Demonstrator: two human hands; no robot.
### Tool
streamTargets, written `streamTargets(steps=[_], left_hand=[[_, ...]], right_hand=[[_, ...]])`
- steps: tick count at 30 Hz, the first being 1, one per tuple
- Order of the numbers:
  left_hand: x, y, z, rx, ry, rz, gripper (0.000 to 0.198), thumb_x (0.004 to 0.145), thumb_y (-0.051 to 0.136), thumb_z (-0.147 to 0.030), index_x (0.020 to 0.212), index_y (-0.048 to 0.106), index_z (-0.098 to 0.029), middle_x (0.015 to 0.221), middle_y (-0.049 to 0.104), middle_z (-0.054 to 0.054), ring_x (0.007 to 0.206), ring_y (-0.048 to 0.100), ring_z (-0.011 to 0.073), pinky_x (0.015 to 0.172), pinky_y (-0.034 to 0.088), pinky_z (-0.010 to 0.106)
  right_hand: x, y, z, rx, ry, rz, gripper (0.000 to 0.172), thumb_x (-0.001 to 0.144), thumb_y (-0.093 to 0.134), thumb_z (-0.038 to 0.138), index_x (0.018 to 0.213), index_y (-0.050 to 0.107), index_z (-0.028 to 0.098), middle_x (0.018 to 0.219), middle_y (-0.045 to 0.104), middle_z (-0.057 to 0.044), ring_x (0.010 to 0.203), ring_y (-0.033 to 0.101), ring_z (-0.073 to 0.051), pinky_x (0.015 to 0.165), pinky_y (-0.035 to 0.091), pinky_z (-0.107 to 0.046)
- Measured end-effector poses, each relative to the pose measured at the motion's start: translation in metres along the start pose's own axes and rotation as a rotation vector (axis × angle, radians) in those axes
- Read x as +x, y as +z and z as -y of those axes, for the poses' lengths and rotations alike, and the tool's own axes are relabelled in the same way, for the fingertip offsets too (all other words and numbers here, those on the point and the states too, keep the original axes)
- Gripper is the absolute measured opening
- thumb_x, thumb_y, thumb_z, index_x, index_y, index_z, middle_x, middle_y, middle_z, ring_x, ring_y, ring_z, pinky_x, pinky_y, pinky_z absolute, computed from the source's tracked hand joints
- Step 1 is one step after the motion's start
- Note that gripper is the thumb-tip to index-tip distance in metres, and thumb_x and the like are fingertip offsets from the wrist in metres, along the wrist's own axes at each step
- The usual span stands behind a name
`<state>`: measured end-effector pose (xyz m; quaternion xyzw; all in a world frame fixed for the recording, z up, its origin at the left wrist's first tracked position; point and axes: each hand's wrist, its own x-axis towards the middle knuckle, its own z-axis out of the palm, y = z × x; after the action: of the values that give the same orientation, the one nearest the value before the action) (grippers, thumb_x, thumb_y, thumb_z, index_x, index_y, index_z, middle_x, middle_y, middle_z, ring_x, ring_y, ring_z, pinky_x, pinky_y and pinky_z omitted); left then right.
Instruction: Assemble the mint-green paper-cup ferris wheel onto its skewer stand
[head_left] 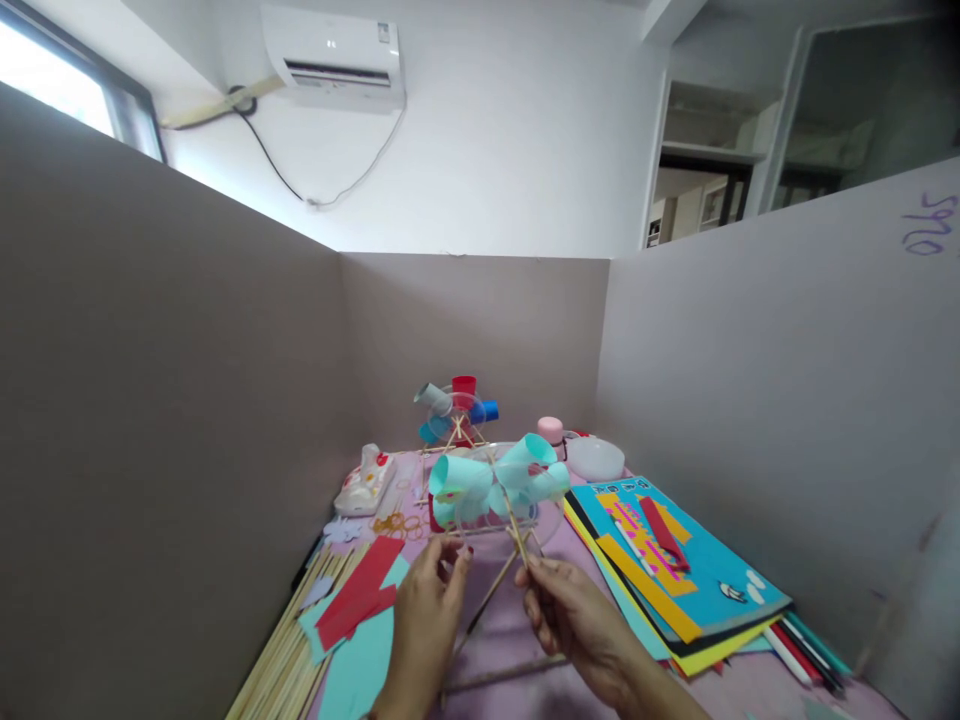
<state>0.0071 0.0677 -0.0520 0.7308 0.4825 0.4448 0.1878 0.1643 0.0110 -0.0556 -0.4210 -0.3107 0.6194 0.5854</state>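
My right hand pinches the lower end of a thin wooden stick, which slants up toward a wheel of pale turquoise paper cups set around clear plastic discs. Just left of it, my left hand is raised with thumb and fingertips drawn together; whatever lies between them is too small to make out. Below the wheel, more sticks cross and form a frame on the pink tabletop. Part of that frame is hidden behind my hands.
At the back stands a second wheel with red, blue and grey cups. Bamboo sticks and red paper strips lie left, near rubber bands and a tissue pack. Coloured sheets and markers lie right. Grey partitions enclose the table.
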Motion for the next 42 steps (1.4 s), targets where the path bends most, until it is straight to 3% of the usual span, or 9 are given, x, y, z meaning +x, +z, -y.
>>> streamTargets(steps=[4, 10, 27, 36, 42], left_hand=[[0.0, 0.022, 0.016, -0.11, -0.107, 0.058, 0.034, 0.08, 0.05, -0.045, 0.097, 0.061, -0.017, 0.078, 0.071, 0.005, 0.073, 0.066, 0.0219, 0.066, 0.048, 0.031], [0.018, 0.038, 0.026, -0.193, -0.155, 0.123, 0.021, 0.084, 0.057, -0.035, 0.081, 0.063, -0.014, 0.079, 0.069, 0.001, 0.077, 0.065, 0.0159, 0.075, 0.05, 0.035], [0.02, 0.037, 0.017, -0.167, -0.202, 0.055, 0.017, 0.085, 0.056, -0.031, 0.088, 0.059, -0.015, 0.074, 0.064, -0.001, 0.072, 0.061, 0.0146, 0.071, 0.047, 0.034], [0.009, 0.033, 0.021, -0.261, -0.161, 0.049, 0.032, 0.08, 0.052, -0.038, 0.103, 0.055, -0.017, 0.078, 0.069, 0.005, 0.076, 0.065, 0.0223, 0.069, 0.046, 0.032], [0.003, 0.031, 0.024, -0.278, -0.163, 0.048, 0.038, 0.079, 0.051, -0.043, 0.107, 0.054, -0.017, 0.072, 0.067, 0.002, 0.073, 0.064, 0.0219, 0.067, 0.044, 0.03]], right_hand=[[-0.001, 0.001, 0.001, 0.008, -0.019, 0.021, 0.053, 0.055, 0.074, 0.062, 0.07, 0.06, 0.014, 0.04, 0.053, 0.007, 0.027, 0.039, -0.002, 0.031, 0.023, -0.013], [-0.004, 0.0, 0.003, 0.005, -0.03, 0.042, 0.047, 0.059, 0.075, 0.057, 0.069, 0.059, 0.013, 0.04, 0.053, 0.006, 0.027, 0.039, -0.002, 0.031, 0.023, -0.013], [-0.007, -0.003, 0.007, -0.034, -0.062, 0.085, 0.042, 0.064, 0.073, 0.053, 0.069, 0.06, 0.013, 0.043, 0.055, 0.005, 0.029, 0.04, -0.002, 0.033, 0.023, -0.014], [-0.009, -0.001, 0.017, -0.088, -0.098, 0.121, 0.043, 0.064, 0.074, 0.053, 0.068, 0.062, 0.012, 0.044, 0.053, 0.004, 0.032, 0.039, -0.003, 0.035, 0.023, -0.016], [-0.015, 0.0, 0.024, -0.119, -0.092, 0.14, 0.041, 0.064, 0.073, 0.052, 0.067, 0.061, 0.013, 0.045, 0.053, 0.005, 0.032, 0.038, -0.002, 0.036, 0.022, -0.015]])
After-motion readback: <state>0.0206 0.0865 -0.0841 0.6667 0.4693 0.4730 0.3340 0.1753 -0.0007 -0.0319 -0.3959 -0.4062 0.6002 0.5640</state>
